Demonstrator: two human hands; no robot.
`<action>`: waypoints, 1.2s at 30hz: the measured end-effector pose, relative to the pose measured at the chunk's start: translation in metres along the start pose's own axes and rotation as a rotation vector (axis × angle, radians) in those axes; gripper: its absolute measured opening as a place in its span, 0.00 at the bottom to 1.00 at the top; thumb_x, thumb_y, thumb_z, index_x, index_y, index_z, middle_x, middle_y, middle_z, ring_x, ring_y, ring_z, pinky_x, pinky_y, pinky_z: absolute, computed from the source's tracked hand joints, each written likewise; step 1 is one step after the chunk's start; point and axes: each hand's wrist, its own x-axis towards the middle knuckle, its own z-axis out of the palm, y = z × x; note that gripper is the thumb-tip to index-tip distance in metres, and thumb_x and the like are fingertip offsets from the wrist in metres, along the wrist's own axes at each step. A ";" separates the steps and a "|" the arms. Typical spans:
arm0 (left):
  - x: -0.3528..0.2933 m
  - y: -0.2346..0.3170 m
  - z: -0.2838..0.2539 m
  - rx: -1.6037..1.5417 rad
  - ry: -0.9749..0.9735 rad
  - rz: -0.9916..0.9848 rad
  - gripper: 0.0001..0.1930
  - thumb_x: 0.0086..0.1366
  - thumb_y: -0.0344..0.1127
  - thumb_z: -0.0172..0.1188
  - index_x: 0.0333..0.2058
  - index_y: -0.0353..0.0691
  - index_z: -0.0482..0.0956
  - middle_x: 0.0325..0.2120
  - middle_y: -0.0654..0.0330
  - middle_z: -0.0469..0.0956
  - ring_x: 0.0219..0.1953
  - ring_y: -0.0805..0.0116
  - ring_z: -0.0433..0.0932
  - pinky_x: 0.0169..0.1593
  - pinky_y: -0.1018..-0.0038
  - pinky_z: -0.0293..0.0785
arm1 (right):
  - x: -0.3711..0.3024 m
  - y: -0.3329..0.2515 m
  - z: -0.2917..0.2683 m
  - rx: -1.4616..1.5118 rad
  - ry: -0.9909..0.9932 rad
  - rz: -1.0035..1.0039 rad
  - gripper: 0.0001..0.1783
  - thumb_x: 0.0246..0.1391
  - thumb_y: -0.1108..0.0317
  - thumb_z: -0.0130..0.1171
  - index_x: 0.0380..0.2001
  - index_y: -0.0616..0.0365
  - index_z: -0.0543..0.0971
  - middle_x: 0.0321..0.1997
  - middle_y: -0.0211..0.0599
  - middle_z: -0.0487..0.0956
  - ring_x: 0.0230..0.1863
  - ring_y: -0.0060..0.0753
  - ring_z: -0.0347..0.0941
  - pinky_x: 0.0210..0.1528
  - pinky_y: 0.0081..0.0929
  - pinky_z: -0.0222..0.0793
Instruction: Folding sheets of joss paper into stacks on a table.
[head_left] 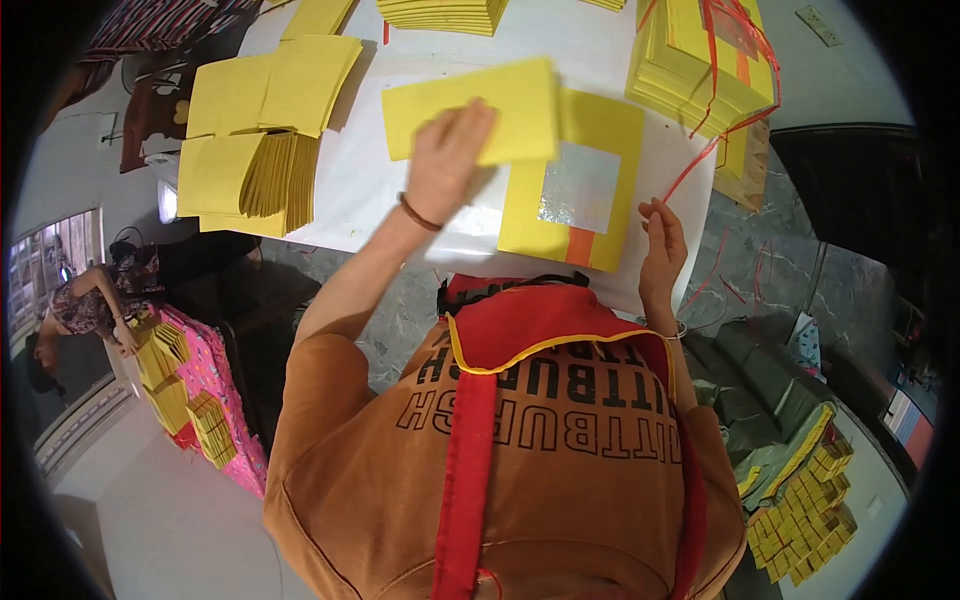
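A folded piece of yellow paper [520, 105] is under my left hand [450, 150], whose fingers are closed over it. Its edges are smeared by motion, and part of the grip is hidden. Beside and partly beneath it, a larger yellow sheet [525, 220] lies flat on the white table [350, 200]. That sheet carries a silver foil square and an orange strip, and looks like joss paper. Off the sheet's right side, my right hand [663, 250] pinches the end of a red plastic string [690, 172]. The string runs up to a tied yellow paper stack [665, 85] at the far right.
Fanned yellow paper stacks [225, 95] fill the table's left side, with another stack [440, 12] at the far edge. At left, another person [95, 300] works at a pink-covered table [215, 365]. Bundled yellow packs [805, 520] are piled at the lower right.
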 end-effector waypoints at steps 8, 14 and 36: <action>-0.043 -0.063 0.031 0.177 -0.373 -0.032 0.32 0.48 0.28 0.56 0.56 0.52 0.66 0.54 0.61 0.67 0.48 0.59 0.67 0.50 0.63 0.62 | 0.001 0.011 0.005 -0.111 -0.102 -0.012 0.12 0.59 0.68 0.50 0.43 0.63 0.75 0.39 0.34 0.77 0.43 0.23 0.71 0.48 0.20 0.64; -0.050 -0.085 0.029 0.068 -0.501 0.053 0.25 0.61 0.45 0.52 0.58 0.58 0.63 0.59 0.61 0.60 0.53 0.60 0.62 0.55 0.63 0.56 | -0.003 0.015 0.003 -0.131 -0.084 0.021 0.12 0.59 0.69 0.50 0.42 0.63 0.75 0.38 0.33 0.77 0.41 0.22 0.71 0.46 0.19 0.64; -0.024 0.056 -0.005 -0.234 -0.546 0.290 0.22 0.54 0.41 0.61 0.48 0.43 0.72 0.49 0.59 0.70 0.48 0.61 0.68 0.47 0.65 0.60 | 0.007 0.011 0.006 -0.625 -0.254 -0.492 0.11 0.40 0.71 0.65 0.31 0.55 0.79 0.39 0.35 0.73 0.44 0.39 0.69 0.46 0.32 0.65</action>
